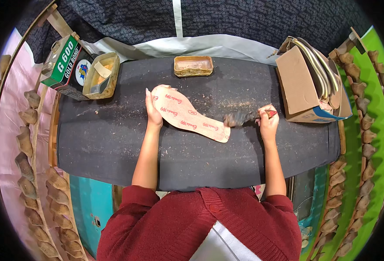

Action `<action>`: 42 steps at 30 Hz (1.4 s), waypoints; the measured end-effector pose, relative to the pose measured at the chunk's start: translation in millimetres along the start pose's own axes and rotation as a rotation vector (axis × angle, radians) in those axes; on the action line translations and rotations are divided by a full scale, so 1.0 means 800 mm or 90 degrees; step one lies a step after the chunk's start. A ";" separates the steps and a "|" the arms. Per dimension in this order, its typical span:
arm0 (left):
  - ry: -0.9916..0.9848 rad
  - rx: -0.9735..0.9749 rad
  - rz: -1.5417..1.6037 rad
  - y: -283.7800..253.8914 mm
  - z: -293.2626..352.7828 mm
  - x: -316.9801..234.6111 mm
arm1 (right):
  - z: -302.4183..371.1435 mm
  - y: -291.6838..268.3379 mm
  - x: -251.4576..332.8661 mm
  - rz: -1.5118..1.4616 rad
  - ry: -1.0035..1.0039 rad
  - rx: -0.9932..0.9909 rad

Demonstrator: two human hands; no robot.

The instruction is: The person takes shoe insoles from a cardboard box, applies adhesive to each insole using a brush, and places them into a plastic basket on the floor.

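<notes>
A tan insole (187,114) with red print lies slantwise over the dark-covered table, its wide end at the left. My left hand (154,108) grips that wide end, thumb along the outer edge and fingers partly hidden beneath. In my right hand (268,122) is a brush (239,119) with a reddish handle, the fingers closed round it. The brush's dark, smeared bristles are at the narrow end of the insole; whether they touch it I cannot tell.
A brown, crusted tray (193,66) sits at the back middle. Back left stand a green and black metal can (65,65) and a tub (102,76) holding flat tools. At right, a cardboard box (300,82) holds upright insoles. Shoe lasts (24,154) line racks at both sides.
</notes>
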State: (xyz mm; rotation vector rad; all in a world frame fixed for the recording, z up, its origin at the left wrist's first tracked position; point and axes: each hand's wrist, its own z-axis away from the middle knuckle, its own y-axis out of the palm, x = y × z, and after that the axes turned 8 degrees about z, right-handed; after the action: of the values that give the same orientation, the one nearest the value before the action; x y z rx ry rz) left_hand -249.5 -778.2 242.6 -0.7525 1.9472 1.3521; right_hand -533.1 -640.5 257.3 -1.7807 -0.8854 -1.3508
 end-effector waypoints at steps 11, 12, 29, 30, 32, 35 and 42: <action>-0.014 0.000 0.023 -0.006 -0.001 0.003 | -0.004 0.020 0.005 -0.062 0.011 -0.031; -0.019 -0.001 0.027 -0.006 -0.001 0.003 | -0.003 0.025 0.007 -0.070 0.030 -0.011; -0.021 -0.005 0.008 -0.013 -0.003 0.007 | 0.010 0.008 0.034 0.039 -0.008 -0.044; -0.018 -0.001 0.020 -0.012 -0.002 0.007 | 0.011 0.017 0.033 0.011 -0.003 -0.051; -0.015 0.008 0.030 -0.007 -0.002 0.005 | 0.010 0.030 0.027 -0.019 0.000 -0.052; -0.013 0.011 0.030 -0.005 -0.001 0.004 | 0.011 0.043 0.028 -0.032 0.014 -0.028; -0.001 0.003 -0.016 -0.008 -0.001 0.006 | 0.022 0.031 0.017 -0.010 -0.027 -0.042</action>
State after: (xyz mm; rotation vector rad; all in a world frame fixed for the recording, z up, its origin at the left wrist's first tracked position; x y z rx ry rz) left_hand -247.8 -781.2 235.8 -0.7717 1.9331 1.3318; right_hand -500.9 -636.4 263.5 -1.8634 -0.8878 -1.3707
